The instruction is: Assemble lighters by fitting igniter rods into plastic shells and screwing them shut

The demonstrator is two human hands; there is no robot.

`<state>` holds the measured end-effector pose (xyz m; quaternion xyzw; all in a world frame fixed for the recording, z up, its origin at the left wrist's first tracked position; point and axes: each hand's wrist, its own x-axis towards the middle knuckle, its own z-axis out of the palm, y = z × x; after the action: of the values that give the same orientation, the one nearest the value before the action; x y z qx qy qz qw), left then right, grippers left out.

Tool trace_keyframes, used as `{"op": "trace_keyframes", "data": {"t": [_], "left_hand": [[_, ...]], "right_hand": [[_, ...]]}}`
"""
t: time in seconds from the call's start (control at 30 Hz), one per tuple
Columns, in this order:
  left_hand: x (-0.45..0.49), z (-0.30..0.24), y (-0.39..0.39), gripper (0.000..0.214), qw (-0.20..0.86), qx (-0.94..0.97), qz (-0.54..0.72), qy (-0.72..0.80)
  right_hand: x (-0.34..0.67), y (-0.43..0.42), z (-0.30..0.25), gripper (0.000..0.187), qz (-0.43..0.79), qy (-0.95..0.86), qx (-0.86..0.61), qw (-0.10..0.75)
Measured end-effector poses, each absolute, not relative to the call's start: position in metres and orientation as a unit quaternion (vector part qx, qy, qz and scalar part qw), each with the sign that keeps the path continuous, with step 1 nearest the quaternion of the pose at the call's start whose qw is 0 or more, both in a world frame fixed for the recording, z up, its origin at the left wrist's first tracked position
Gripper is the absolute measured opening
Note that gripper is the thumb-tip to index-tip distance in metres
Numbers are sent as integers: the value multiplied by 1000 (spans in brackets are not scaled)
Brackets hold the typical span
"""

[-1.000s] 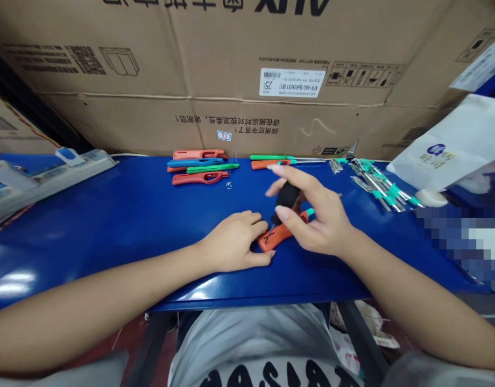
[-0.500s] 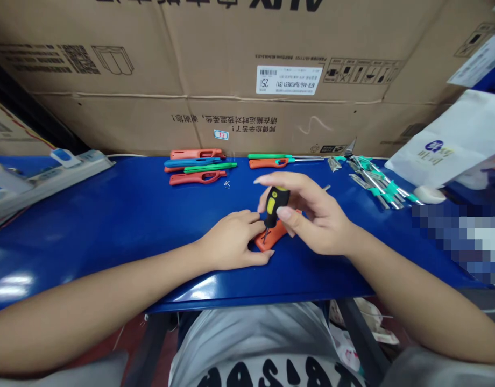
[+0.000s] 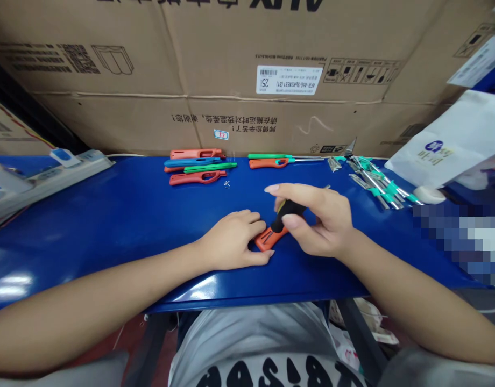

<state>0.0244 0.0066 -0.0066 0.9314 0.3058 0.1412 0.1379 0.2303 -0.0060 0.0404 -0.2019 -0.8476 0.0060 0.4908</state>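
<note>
Though upside-down, "25" label (image 3: 288, 80) beyond screwdriver (image 3: 291, 208)

One camera sat on the person's head. It looked forward and down over the blue tabletop (image 3: 130, 215), close enough for both arms (image 3: 110, 296) to reach in from the lower corners. The left hand (image 3: 236, 242) and right hand (image 3: 323, 221) were near the middle of the view. A big cardboard box (image 3: 215, 59) stood straight ahead at the top, and the person's own shirt (image 3: 255, 333) showed at the bottom.
</note>
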Motion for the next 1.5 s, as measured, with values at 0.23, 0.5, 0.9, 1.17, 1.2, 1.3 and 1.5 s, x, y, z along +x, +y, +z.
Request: {"op": "trace_keyframes", "data": {"t": [0.23, 0.5, 0.9, 1.17, 1.2, 1.3, 1.5], "left_hand": [[25, -7, 7, 30, 129, 934, 135, 305], [24, -6, 6, 34, 102, 934, 141, 311], [25, -6, 6, 29, 128, 932, 145, 306], [25, -5, 6, 33, 119, 933, 139, 309], [25, -5, 6, 33, 118, 933, 139, 311], [25, -5, 6, 30, 130, 931, 137, 311], [24, -7, 6, 31, 132, 932, 140, 308]], "right_hand": [[231, -7, 43, 41, 102, -846, -226, 471], [231, -4, 43, 40, 124, -844, -230, 469], [229, -4, 45, 37, 88, -847, -203, 483], [230, -4, 46, 40, 60, -864, -196, 460], [230, -4, 46, 41, 93, -864, -200, 453], [229, -2, 44, 31, 83, -846, -205, 485], [228, -4, 42, 39, 53, -858, -191, 474]]}}
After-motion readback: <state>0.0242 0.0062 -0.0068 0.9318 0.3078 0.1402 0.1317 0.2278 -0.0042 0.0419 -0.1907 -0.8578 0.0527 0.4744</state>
